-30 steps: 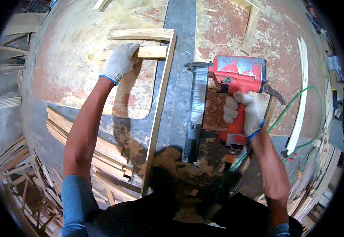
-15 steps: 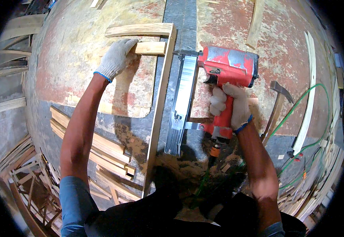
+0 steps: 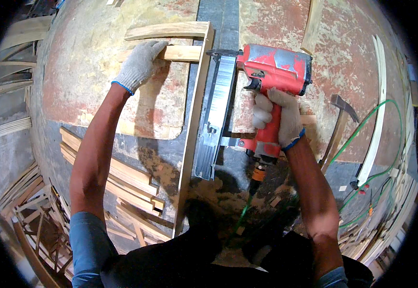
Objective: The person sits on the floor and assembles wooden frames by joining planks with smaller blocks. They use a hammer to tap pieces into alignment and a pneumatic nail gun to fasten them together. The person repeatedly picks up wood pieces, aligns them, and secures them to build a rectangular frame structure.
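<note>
My right hand (image 3: 282, 114), in a white knit glove, is wrapped round the handle of a red nail gun (image 3: 278, 69). The gun's nose sits at the right side of a long upright wooden strip (image 3: 192, 125), level with a short wooden slat (image 3: 182, 53). My gloved left hand (image 3: 139, 65) grips that slat, whose right end meets the strip. Beyond it, another wooden slat (image 3: 166, 30) meets the strip's far end at a corner. An orange hose fitting (image 3: 258, 174) hangs below the gun's handle.
Several cut wooden pieces (image 3: 118, 173) lie at the lower left. To the right are a hammer (image 3: 338, 125), a green hose (image 3: 362, 124) and a long pale strip (image 3: 377, 115). Stacked wood scraps (image 3: 41, 230) stand at the left edge. Worn boards (image 3: 74, 81) cover the floor.
My right hand and the nail gun have moved slightly away from me and left, the nose now against the strip. My left hand still grips the slat, a little farther off.
</note>
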The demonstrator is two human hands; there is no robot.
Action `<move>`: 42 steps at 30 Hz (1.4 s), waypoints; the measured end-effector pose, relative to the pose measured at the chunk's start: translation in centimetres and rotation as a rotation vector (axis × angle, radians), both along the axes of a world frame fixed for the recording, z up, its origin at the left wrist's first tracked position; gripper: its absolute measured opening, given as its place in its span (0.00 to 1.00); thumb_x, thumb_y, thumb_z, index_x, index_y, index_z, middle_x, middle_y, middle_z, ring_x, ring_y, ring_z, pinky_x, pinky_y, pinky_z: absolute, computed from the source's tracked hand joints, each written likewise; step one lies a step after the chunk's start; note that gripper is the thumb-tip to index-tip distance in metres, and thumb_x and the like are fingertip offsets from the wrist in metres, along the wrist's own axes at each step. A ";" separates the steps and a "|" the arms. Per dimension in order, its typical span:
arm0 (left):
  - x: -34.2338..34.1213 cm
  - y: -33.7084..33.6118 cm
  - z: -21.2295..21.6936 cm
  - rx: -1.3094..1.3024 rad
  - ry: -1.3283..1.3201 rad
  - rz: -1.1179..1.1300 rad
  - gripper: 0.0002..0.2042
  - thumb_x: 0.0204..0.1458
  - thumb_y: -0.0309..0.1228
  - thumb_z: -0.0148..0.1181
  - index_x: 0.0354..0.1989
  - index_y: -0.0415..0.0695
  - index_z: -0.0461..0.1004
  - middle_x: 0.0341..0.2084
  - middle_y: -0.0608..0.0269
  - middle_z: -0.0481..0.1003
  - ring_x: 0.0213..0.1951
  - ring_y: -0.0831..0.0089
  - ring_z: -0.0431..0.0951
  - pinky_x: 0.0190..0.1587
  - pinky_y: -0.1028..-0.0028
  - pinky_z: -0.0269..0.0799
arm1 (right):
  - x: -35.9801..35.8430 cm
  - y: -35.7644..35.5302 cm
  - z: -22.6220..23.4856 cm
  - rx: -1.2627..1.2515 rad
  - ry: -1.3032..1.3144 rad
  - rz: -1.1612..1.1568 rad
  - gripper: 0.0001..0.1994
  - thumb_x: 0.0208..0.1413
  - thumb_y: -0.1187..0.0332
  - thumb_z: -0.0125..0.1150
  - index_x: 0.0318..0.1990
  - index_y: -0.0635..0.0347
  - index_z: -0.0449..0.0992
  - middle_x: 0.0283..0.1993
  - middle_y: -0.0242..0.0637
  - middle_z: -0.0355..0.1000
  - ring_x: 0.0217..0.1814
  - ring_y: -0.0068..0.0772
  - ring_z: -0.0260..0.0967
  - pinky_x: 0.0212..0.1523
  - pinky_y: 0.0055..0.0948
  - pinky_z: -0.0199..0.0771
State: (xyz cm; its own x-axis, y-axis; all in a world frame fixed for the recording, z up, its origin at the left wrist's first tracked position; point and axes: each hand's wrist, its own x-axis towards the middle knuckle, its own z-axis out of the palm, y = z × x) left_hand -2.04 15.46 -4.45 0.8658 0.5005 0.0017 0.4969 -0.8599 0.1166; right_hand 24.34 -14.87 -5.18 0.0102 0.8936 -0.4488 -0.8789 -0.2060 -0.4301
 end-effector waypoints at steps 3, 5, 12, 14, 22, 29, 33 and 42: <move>0.3 -0.2 0.2 -0.018 0.054 0.023 0.26 0.55 0.29 0.61 0.64 0.44 0.70 0.58 0.45 0.74 0.59 0.45 0.73 0.62 0.57 0.69 | 0.2 0.1 -0.1 -0.008 0.033 0.004 0.05 0.62 0.62 0.54 0.37 0.50 0.67 0.23 0.24 0.58 0.20 0.24 0.56 0.24 0.32 0.62; 0.5 -0.4 0.4 -0.044 0.071 0.035 0.24 0.57 0.26 0.58 0.64 0.44 0.70 0.60 0.45 0.73 0.60 0.45 0.72 0.63 0.57 0.69 | -0.1 0.3 0.2 -0.039 0.021 -0.016 0.06 0.63 0.62 0.54 0.38 0.50 0.67 0.23 0.23 0.58 0.20 0.24 0.56 0.24 0.31 0.62; 0.2 0.1 -0.3 -0.050 0.013 0.017 0.29 0.53 0.30 0.63 0.66 0.44 0.69 0.56 0.46 0.74 0.57 0.45 0.74 0.61 0.56 0.70 | -0.2 0.1 -1.2 0.025 0.148 0.001 0.07 0.63 0.60 0.54 0.41 0.49 0.67 0.22 0.21 0.55 0.20 0.23 0.54 0.24 0.30 0.60; 0.3 0.0 -0.3 -0.048 0.000 0.018 0.30 0.52 0.33 0.66 0.66 0.44 0.69 0.55 0.46 0.75 0.55 0.45 0.74 0.60 0.56 0.70 | -0.3 0.0 -1.4 0.047 0.168 0.000 0.07 0.64 0.60 0.54 0.42 0.49 0.67 0.22 0.21 0.55 0.20 0.22 0.54 0.23 0.31 0.59; -0.2 0.3 -0.6 -0.037 0.053 0.040 0.32 0.49 0.27 0.64 0.67 0.46 0.68 0.61 0.47 0.72 0.61 0.46 0.73 0.63 0.59 0.69 | -0.5 0.1 -1.1 -0.038 0.145 0.011 0.07 0.63 0.59 0.55 0.41 0.50 0.70 0.21 0.21 0.56 0.19 0.23 0.54 0.23 0.32 0.60; 0.0 0.4 -0.8 -0.053 0.018 -0.001 0.27 0.54 0.34 0.65 0.64 0.44 0.71 0.58 0.48 0.74 0.59 0.47 0.73 0.61 0.57 0.70 | -1.4 -0.5 -1.2 -0.071 0.067 -0.007 0.15 0.66 0.55 0.54 0.50 0.55 0.72 0.21 0.19 0.51 0.18 0.19 0.50 0.22 0.27 0.54; -0.3 0.5 -0.8 -0.030 0.021 -0.013 0.27 0.55 0.33 0.64 0.65 0.45 0.70 0.59 0.49 0.73 0.60 0.47 0.73 0.62 0.58 0.70 | -1.3 -0.6 -1.5 -0.041 0.111 0.001 0.15 0.66 0.55 0.55 0.50 0.54 0.72 0.21 0.18 0.51 0.18 0.19 0.50 0.22 0.28 0.55; -0.1 0.7 -0.8 -0.010 0.029 -0.035 0.25 0.57 0.32 0.63 0.64 0.44 0.70 0.59 0.48 0.73 0.59 0.48 0.74 0.62 0.58 0.71 | -1.8 -0.8 -0.7 -0.057 0.155 0.007 0.15 0.65 0.55 0.54 0.48 0.56 0.72 0.21 0.18 0.52 0.18 0.19 0.50 0.23 0.28 0.56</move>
